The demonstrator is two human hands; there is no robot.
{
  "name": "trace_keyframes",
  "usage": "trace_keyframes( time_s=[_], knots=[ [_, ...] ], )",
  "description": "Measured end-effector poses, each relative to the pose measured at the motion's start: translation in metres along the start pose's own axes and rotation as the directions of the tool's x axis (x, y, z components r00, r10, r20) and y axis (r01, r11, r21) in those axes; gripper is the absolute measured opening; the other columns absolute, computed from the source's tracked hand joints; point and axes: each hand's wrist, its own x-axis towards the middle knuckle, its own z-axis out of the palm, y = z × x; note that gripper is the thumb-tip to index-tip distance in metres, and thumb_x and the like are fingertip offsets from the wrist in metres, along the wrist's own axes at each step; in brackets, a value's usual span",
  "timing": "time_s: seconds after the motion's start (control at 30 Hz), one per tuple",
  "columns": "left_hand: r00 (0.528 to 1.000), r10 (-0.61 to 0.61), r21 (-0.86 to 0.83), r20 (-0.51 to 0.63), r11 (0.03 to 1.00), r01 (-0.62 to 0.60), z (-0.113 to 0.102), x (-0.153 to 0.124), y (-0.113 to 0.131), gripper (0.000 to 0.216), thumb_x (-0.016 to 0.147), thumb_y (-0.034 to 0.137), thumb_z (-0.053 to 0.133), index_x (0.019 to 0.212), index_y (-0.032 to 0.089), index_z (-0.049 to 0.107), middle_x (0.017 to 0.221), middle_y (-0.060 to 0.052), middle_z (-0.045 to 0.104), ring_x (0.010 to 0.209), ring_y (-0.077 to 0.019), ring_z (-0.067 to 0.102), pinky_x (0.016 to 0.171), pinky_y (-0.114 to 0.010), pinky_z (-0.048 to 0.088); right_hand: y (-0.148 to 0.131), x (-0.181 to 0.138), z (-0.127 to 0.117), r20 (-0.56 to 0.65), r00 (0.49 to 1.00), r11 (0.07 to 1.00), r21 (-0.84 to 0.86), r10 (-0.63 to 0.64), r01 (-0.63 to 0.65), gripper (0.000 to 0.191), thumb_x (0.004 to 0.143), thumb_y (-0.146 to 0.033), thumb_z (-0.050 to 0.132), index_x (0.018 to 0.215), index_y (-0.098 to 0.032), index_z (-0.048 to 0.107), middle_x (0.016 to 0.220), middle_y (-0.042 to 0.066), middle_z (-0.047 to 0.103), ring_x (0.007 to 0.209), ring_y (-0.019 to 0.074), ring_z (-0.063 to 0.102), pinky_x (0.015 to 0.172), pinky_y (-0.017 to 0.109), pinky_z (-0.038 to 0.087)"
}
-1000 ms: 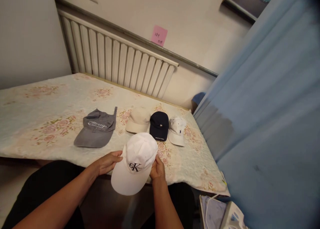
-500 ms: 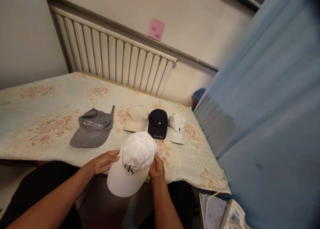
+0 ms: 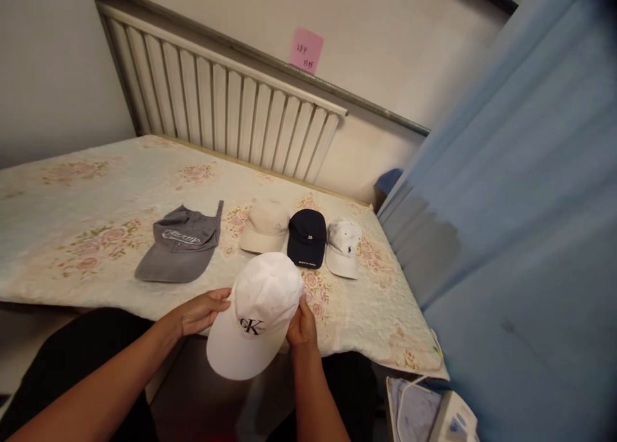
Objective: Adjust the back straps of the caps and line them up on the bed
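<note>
A white baseball cap [image 3: 267, 291] with black "CK" lettering is held above the bed's front edge, brim toward me and tilted down. My left hand [image 3: 205, 310] grips its left side, and my right hand [image 3: 303, 323] is closed round its right side; some fingers of both hide behind the cap. Beyond it a beige cap [image 3: 265, 227], a black cap [image 3: 307, 238] and an off-white cap [image 3: 344, 248] sit side by side on the bed. Off to the left lies a grey cap [image 3: 183, 244], its strap sticking up.
The floral bed cover [image 3: 120, 204] runs back to a radiator [image 3: 222, 98] on the wall. A pink note [image 3: 306, 50] is stuck above it. Blue curtains [image 3: 506, 204] hang on the right. At the lower right, a white box-like object [image 3: 456, 419] stands beside a cord.
The view has shifted slightly. Both hands keep hold of the white cap in nearly the same pose, and the caps on the bed have not moved.
</note>
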Motion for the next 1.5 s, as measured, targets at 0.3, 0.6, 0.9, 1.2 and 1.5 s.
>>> trace_keyframes(
  time_s=[0.3,0.6,0.9,1.2,1.5],
  knots=[
    [0.987,0.151,-0.064,-0.063,0.986,-0.155,-0.008,0.003,-0.007,0.054,0.076,0.009,0.068,0.127,0.012,0.053,0.112,-0.017,0.069,0.102,-0.0291,0.066,0.091,-0.04,0.05,-0.002,-0.02,-0.001,0.086,0.996,0.99,-0.137,-0.02,0.032,0.039,0.079,-0.05,0.066,0.094,-0.014,0.069,0.091,0.009,0.075,0.084,0.0181,0.069,0.081,0.031,0.053],
    [0.95,0.27,-0.138,-0.158,0.946,-0.292,-0.001,0.01,-0.019,0.065,0.074,0.011,0.07,0.134,0.013,0.046,0.117,-0.018,0.066,0.106,-0.0282,0.065,0.094,-0.038,0.049,0.013,-0.054,0.0,0.176,0.982,0.947,-0.322,0.063,-0.003,0.041,0.075,-0.031,0.073,0.111,-0.015,0.063,0.104,0.01,0.073,0.087,0.0214,0.069,0.08,0.037,0.054],
    [0.964,0.211,-0.265,-0.163,0.931,-0.249,0.015,0.017,-0.018,0.047,0.085,0.02,0.06,0.129,0.007,0.052,0.103,-0.02,0.071,0.095,-0.0311,0.069,0.092,-0.046,0.049,0.016,-0.061,-0.01,0.142,0.988,0.954,-0.299,0.068,-0.022,0.047,0.073,-0.03,0.074,0.116,-0.016,0.061,0.106,0.01,0.072,0.087,0.0223,0.07,0.079,0.038,0.055],
    [0.981,0.115,-0.401,-0.153,0.901,-0.168,0.035,0.018,-0.003,0.048,0.094,0.032,0.042,0.134,0.005,0.048,0.105,-0.019,0.071,0.098,-0.0304,0.068,0.097,-0.047,0.045,0.016,-0.065,-0.015,0.151,0.987,0.96,-0.279,0.059,-0.014,0.039,0.074,-0.027,0.072,0.111,-0.016,0.064,0.101,0.007,0.074,0.077,0.0185,0.069,0.072,0.033,0.056],
    [0.986,0.136,-0.437,-0.091,0.885,-0.163,0.052,0.015,0.001,0.053,0.094,0.041,0.041,0.135,0.008,0.048,0.105,-0.018,0.071,0.098,-0.0308,0.068,0.098,-0.049,0.043,0.014,-0.068,-0.014,0.138,0.989,0.962,-0.272,0.052,-0.013,0.046,0.072,-0.028,0.073,0.114,-0.016,0.063,0.112,0.011,0.071,0.093,0.0246,0.068,0.082,0.041,0.054]
  ],
)
